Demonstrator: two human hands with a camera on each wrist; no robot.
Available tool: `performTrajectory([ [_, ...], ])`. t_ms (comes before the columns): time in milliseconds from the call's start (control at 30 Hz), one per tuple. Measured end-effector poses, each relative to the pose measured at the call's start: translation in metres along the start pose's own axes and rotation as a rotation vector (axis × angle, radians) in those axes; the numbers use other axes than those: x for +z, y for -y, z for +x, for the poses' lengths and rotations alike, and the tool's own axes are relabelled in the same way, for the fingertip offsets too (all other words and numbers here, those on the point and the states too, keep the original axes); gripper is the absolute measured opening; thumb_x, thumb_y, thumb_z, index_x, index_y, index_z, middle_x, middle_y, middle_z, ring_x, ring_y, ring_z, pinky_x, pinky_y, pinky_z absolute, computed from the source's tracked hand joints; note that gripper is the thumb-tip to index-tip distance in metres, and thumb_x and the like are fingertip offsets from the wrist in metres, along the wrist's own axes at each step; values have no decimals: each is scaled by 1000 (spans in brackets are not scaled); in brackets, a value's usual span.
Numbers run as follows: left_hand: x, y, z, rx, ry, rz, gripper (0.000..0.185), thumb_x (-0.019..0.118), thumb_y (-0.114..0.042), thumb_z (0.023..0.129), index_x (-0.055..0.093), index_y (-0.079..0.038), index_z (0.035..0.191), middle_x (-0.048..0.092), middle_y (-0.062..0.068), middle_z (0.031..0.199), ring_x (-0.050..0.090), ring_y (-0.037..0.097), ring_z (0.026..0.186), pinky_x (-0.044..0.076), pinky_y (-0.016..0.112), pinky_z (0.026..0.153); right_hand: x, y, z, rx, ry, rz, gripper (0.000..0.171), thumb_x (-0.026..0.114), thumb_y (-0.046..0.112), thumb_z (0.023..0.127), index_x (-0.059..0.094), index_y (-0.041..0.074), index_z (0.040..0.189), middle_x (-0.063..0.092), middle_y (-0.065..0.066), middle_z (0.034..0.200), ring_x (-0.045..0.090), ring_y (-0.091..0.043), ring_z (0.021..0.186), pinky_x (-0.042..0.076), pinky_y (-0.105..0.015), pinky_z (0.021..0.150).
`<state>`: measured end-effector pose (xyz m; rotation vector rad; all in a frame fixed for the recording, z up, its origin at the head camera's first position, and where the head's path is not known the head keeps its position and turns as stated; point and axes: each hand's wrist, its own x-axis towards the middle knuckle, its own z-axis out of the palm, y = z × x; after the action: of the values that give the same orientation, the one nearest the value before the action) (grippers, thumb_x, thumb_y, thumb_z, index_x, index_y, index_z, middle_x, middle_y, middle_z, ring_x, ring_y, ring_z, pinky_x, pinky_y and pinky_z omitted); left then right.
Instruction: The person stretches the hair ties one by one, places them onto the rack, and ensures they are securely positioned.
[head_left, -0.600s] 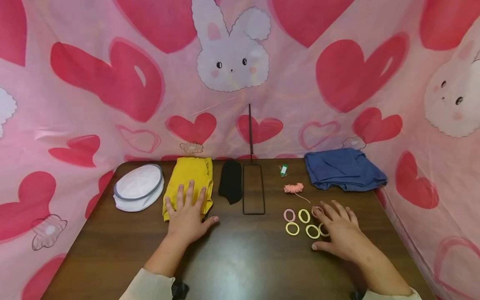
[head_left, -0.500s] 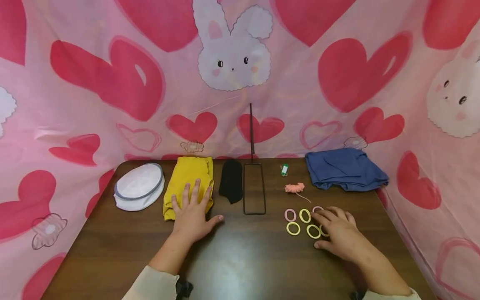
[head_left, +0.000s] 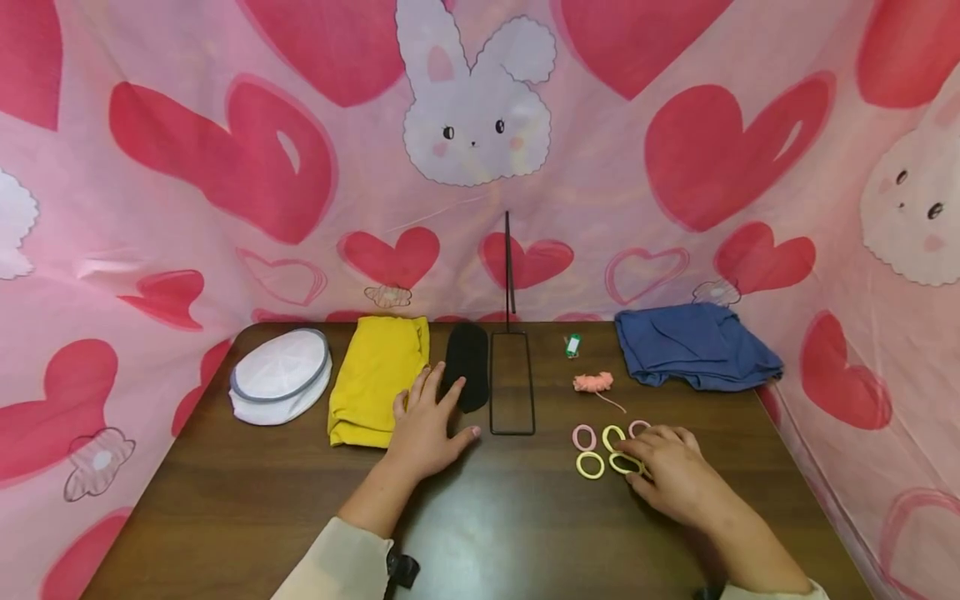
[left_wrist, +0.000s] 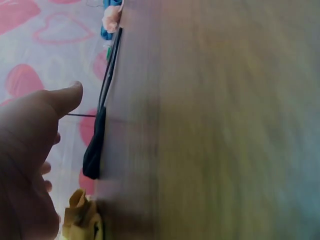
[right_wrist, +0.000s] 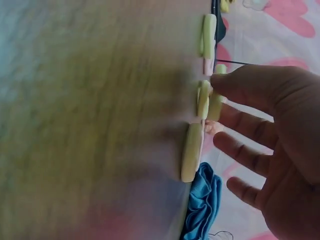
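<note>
Hair ties (head_left: pixel 600 451), pink and yellow rings, lie flat in a loose cluster on the table (head_left: pixel 495 517) with no clear long axis. The right hand (head_left: pixel 670 477) rests at the cluster's right edge, its spread fingers (right_wrist: pixel 235 85) touching a yellow tie. The left hand (head_left: pixel 427 427) lies flat, fingers apart, on the yellow cloth (head_left: pixel 377 377) beside the black cloth (head_left: pixel 468 358). A wire stand (head_left: pixel 512 379) sits between the hands.

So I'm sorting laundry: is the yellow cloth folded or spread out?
Folded: the yellow cloth lies as a compact rectangle with doubled layers at its near edge.
</note>
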<state>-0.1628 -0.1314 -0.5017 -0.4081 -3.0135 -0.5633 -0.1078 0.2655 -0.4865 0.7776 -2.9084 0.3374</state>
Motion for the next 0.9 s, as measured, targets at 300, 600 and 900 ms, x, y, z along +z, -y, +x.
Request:
performTrajectory([
  [300,12,-12,11,93,30,-92,68,68,-52,97,51,-20,156,31,9,168,14,32,159,19,62,123,-11,2,16,-188,-236,44,35,87,18,77,77,11,110,72,2,104,65,-14,92,54,-44,82],
  [600,23,-17,18,105,118,-126,63,63,-47,102,50,-18,156,27,12,170,11,35,159,12,59,125,-29,29,48,-250,-387,163,37,62,44,102,77,13,115,72,2,111,70,-15,99,56,-38,84],
  [900,31,-21,19,76,167,-92,60,55,-48,105,46,-22,159,24,12,170,9,36,159,7,63,124,-51,56,88,-379,-534,214,28,74,19,87,77,9,114,73,-1,109,72,-16,95,59,-37,82],
])
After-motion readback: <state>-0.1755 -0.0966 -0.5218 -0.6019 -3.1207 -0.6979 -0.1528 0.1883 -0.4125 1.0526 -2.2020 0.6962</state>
